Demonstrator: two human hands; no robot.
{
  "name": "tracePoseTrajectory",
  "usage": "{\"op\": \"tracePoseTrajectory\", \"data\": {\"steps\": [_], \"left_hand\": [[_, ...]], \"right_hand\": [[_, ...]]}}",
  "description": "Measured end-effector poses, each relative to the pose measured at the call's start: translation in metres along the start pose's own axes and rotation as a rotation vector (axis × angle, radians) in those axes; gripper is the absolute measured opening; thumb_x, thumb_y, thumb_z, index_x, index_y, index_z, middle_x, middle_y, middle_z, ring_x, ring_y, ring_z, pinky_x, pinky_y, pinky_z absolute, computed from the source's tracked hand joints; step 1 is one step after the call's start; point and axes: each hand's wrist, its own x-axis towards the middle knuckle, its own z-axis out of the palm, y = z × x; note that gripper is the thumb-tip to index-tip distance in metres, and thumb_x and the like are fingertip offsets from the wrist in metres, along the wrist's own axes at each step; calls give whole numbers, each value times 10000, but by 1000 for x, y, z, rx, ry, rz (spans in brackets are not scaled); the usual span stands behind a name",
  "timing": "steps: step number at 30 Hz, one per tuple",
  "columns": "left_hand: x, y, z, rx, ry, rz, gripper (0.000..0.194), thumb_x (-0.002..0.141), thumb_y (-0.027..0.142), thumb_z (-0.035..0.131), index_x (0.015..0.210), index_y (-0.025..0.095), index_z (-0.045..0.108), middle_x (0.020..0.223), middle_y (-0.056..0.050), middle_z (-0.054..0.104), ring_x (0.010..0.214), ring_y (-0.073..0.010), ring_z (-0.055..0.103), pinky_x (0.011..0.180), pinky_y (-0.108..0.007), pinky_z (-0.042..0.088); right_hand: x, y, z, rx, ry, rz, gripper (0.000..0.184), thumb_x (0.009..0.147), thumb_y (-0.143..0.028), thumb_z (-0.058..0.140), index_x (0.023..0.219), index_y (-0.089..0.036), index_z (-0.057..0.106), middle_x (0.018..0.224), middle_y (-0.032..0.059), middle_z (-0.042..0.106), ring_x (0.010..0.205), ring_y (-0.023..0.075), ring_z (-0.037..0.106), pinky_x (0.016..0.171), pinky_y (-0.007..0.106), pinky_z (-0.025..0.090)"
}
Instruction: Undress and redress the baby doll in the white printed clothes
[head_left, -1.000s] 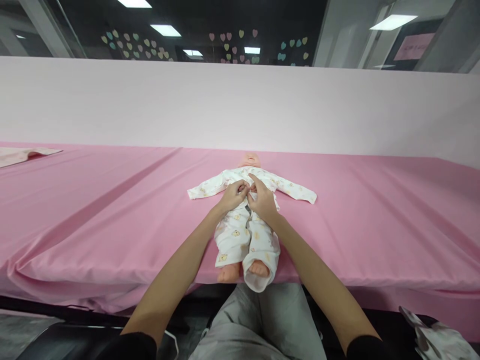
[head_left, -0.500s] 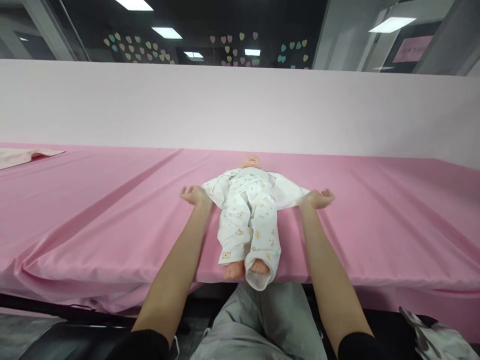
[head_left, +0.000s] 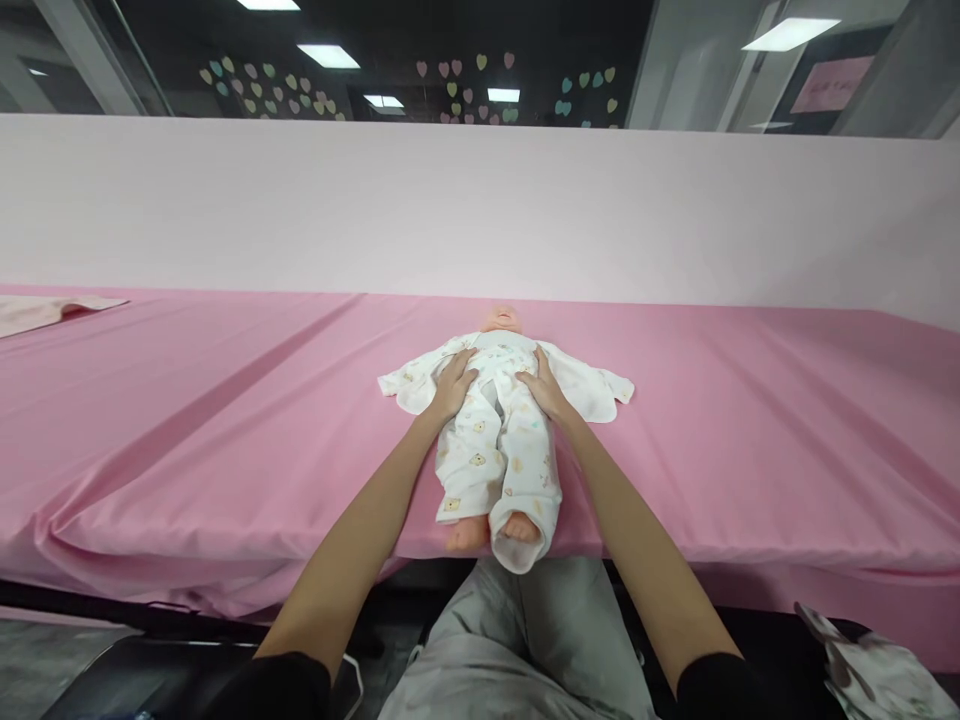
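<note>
A baby doll [head_left: 504, 318] lies on its back with its feet toward me, wearing white patterned pants [head_left: 472, 460] and a white top [head_left: 592, 383] whose sleeves spread out to both sides. One bare foot shows at the left cuff; the other sits inside the wider right cuff. My left hand [head_left: 454, 383] rests on the left side of the doll's waist, fingers stretched out. On the opposite side, my right hand [head_left: 546, 388] lies at the waist with its fingers apart. Neither hand visibly grasps the cloth.
The doll lies on a pink sheet [head_left: 225, 450] with folds, at its front edge. A low white wall [head_left: 480, 210] runs behind. A pale folded cloth [head_left: 52, 312] is at the far left. Crumpled fabric [head_left: 877, 665] hangs at the lower right, near a black chair [head_left: 142, 680] on the left.
Both hands have moved inward from the sleeve ends to the doll's waist. The sleeves now lie spread flat on the sheet.
</note>
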Motion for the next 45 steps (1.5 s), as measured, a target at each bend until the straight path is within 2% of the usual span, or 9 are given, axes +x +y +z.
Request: {"op": "tracePoseTrajectory", "data": {"steps": [5,13,17,21,26,31,34,38,45], "left_hand": [[-4,11,-9,122,71,30,417,804,276,483,1206,163,465,1169,-119,547,1092,-247,498,978,-417,361],[-38,54,-29,446,-227,41,330,875,282,372,1110,90,501,1085,-163,567,1069,-293,479,916,-424,376],[-71,71,-50,356,-392,-65,613,767,613,500,1120,113,473,1097,-136,541,1026,-283,492,862,-399,407],[-92,78,-49,358,-339,-87,549,739,626,528,1004,148,472,988,-94,540,956,-260,488,801,-377,412],[-99,82,-38,431,-367,-37,157,835,325,452,885,180,485,852,-58,521,821,-225,491,727,-347,399],[-125,107,-53,266,-419,-61,366,854,462,426,1057,170,511,991,-89,576,957,-254,521,825,-402,415],[-152,120,-62,173,-516,-95,806,738,509,585,1395,166,267,1397,-155,352,1286,-310,330,1040,-467,303],[-171,113,-69,82,-640,-173,1159,627,459,697,1466,177,-50,1532,-140,16,1407,-314,24,1135,-496,127],[-172,100,-72,-39,-712,-138,1414,435,503,813,1457,193,-113,1529,-143,-68,1404,-337,-37,1142,-508,77]], "right_hand": [[-4,-8,-10,-123,59,-82,644,692,-309,633,1289,-170,436,1282,123,438,1207,237,429,1060,405,312],[-36,-18,-20,-598,-7,-337,56,790,-162,513,816,-149,561,896,78,528,927,225,468,866,366,404],[-67,-29,-31,-540,-151,-255,277,791,-410,588,861,-148,537,955,76,499,941,208,485,872,346,405],[-100,-35,-33,-569,-168,-251,518,709,-565,633,977,-147,484,1015,89,479,955,224,470,841,357,411],[-117,-34,-28,-627,-86,-248,188,765,-306,597,756,-180,458,846,54,519,860,211,460,750,325,395],[-137,-49,-37,-541,-131,-227,126,823,-275,505,747,-175,507,815,49,565,854,205,493,770,336,406],[-158,-57,-48,-327,-337,-170,466,788,-419,584,1185,-195,484,1209,78,504,1133,219,456,945,370,394],[-177,-53,-57,-290,-519,-32,1184,545,-464,778,1462,-229,66,1511,112,63,1401,267,83,1120,432,219],[-184,-48,-59,-284,-597,61,1418,428,-396,837,1458,-242,-126,1525,83,-104,1414,250,-57,1146,430,147]]}}
